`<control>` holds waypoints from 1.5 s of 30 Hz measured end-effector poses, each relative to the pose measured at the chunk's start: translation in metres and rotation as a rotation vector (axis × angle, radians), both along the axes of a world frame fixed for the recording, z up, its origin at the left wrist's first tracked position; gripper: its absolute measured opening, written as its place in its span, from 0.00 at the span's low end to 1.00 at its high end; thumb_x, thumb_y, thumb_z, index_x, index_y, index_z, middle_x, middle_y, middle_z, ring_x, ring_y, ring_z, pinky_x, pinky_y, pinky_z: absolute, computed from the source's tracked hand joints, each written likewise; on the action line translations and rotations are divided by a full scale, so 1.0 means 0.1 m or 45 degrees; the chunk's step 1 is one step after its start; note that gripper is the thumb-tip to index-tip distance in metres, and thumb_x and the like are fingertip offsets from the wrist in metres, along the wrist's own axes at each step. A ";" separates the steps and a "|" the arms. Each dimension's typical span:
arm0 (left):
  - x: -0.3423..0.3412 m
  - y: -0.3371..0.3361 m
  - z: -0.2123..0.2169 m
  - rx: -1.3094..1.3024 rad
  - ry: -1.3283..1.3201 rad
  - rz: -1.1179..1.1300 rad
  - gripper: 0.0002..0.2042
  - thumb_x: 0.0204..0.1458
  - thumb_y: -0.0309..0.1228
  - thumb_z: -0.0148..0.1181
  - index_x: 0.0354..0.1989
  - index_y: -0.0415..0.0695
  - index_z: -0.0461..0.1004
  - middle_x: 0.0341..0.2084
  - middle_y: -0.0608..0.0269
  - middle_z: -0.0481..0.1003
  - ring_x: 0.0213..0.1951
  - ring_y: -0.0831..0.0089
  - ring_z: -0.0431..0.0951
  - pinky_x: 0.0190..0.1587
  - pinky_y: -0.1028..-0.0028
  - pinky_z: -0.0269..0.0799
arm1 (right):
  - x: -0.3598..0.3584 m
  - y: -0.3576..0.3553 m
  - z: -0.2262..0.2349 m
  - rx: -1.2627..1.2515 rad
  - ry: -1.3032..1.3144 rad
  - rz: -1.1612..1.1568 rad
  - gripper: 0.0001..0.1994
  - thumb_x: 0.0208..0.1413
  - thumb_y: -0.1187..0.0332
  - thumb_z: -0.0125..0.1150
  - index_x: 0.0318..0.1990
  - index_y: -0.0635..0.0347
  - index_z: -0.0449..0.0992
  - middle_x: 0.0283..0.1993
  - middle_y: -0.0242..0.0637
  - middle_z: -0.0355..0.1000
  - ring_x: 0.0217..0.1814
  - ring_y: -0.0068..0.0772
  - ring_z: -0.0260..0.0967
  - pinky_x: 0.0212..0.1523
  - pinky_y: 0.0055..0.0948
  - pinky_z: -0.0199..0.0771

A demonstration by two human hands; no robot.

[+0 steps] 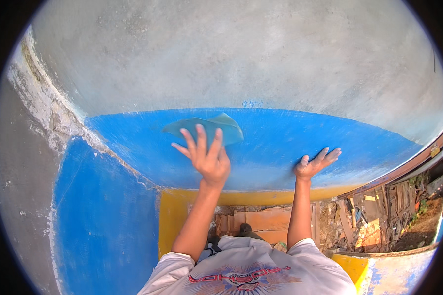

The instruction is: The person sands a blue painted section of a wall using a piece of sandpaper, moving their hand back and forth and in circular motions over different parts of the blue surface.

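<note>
A thin, flexible blue-green sheet [229,129], like sandpaper, lies against the blue band of the wall [270,130]. My left hand [209,160] presses it there with fingers spread, and the palm side faces the wall. The sheet's edges stick out beyond my fingertips, with one corner lifted; it looks slightly blurred. Farther right, my right hand [314,166] rests on the lower part of the blue band, fingers stretched out and holding nothing. Pale, dusty scuffs mark the blue paint around both hands.
Bare grey plaster [261,59] spans the wall above the blue. A rough, chipped corner [54,113] meets a grey-and-blue side wall [103,221] at left. A yellow strip [251,197] runs below. Wooden boards [268,220] and scrap wood [371,233] lie underneath and at right.
</note>
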State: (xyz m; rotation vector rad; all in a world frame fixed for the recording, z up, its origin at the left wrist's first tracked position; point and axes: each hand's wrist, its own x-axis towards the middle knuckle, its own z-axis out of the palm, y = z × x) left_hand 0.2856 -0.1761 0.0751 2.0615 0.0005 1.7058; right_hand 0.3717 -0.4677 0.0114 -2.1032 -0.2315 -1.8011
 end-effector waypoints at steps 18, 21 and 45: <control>-0.24 -0.90 -0.58 -0.239 0.349 -0.168 0.20 0.50 0.23 0.59 0.53 0.54 0.79 0.66 0.55 0.63 0.73 0.46 0.44 0.64 0.33 0.14 | 0.05 -0.19 -0.07 -0.049 -0.060 0.040 0.33 0.65 0.42 0.38 0.74 0.44 0.50 0.77 0.52 0.39 0.79 0.59 0.32 0.73 0.62 0.25; 0.07 -0.80 0.22 -0.294 0.041 -0.046 0.20 0.52 0.22 0.57 0.54 0.53 0.79 0.65 0.52 0.64 0.73 0.45 0.43 0.64 0.33 0.16 | 0.04 -0.44 -0.10 -0.042 0.011 0.065 0.32 0.66 0.45 0.38 0.74 0.44 0.50 0.77 0.52 0.38 0.79 0.60 0.31 0.72 0.63 0.25; 0.15 -1.76 0.65 -0.203 0.139 -0.214 0.19 0.54 0.23 0.56 0.54 0.52 0.78 0.67 0.53 0.62 0.73 0.43 0.41 0.65 0.36 0.13 | 0.14 -0.83 0.39 0.131 -0.012 0.016 0.33 0.66 0.45 0.36 0.74 0.48 0.50 0.77 0.54 0.38 0.78 0.63 0.32 0.71 0.67 0.29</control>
